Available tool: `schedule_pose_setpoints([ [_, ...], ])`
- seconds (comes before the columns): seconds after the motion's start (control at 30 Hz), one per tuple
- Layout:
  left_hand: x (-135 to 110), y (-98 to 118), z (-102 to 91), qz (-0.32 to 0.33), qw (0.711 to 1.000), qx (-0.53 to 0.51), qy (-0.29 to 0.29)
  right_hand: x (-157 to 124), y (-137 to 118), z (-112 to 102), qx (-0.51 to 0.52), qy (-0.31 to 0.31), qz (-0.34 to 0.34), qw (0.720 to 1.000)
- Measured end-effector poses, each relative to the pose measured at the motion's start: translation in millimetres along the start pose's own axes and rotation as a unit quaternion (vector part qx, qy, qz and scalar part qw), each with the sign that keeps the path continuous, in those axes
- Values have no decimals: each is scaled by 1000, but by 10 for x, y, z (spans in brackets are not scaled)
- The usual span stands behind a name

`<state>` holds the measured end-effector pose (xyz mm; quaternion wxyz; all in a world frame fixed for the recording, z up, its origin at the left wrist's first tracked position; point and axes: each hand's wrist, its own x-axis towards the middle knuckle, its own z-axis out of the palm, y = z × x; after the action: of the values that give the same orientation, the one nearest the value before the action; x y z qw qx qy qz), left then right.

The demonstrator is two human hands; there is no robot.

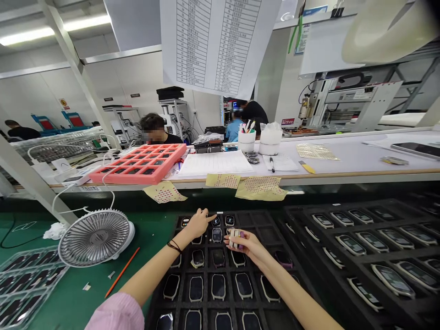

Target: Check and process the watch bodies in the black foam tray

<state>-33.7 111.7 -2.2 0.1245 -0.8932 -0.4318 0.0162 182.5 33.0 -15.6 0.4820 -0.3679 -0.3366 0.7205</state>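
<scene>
Black foam, cut into deep pockets: that's the tray [254, 220] I'm watching from my remote seat, on the smooth green counter [151, 233]. In its far row sits a small rounded-square watch with a lit black-and-white dial [216, 222], and my left hand [197, 225] is right at it, index finger stretched toward the upper edge of the screen. Touching or just above? I can't tell, nor can I see whether the other fingers curl around anything. Beside it to the right, a second small watch with a lit dark face [230, 221]; just nearer, a pale-framed rounded watch with a greyish screen [217, 235].

Now my right hand [249, 245]: thumb and fingers pinched on a little stack of cream and purple pieces [235, 239], held over the pockets. I'd want that pinch firm but gentle, wrist raised, so nothing slips into the foam or scrapes glass below.

For the left, I judge a light, straight-down dab with the fingertip pad works best; a slanted poke could tilt the watch in its pocket. I'd carry that forearm high, too, well clear of the dark-screened, pale-rimmed rectangular watches [218, 286] filling the nearer rows.
</scene>
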Motion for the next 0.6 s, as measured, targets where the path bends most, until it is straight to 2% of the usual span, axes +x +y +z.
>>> schedule_pose_setpoints([
  [0.13, -1, 54, 27, 34, 999, -1, -11, -11, -9, 8, 2, 1, -1, 1000],
  [0.23, -63, 37, -30, 66, 998, -9, -23, -25, -28, 23, 4, -2, -2, 1000],
  [0.33, -72, 9, -112, 59, 998, -12, -23, -31, -33, 30, 7, 0, 1, 1000],
  [0.47, 78, 58, -154, 36, 999, -14, -15, -33, -17, 26, 13, -3, 2, 1000],
  [0.6, 305, 209, -103, 37, 999, -18, -9, -36, -22, 26, 8, -2, 2, 1000],
])
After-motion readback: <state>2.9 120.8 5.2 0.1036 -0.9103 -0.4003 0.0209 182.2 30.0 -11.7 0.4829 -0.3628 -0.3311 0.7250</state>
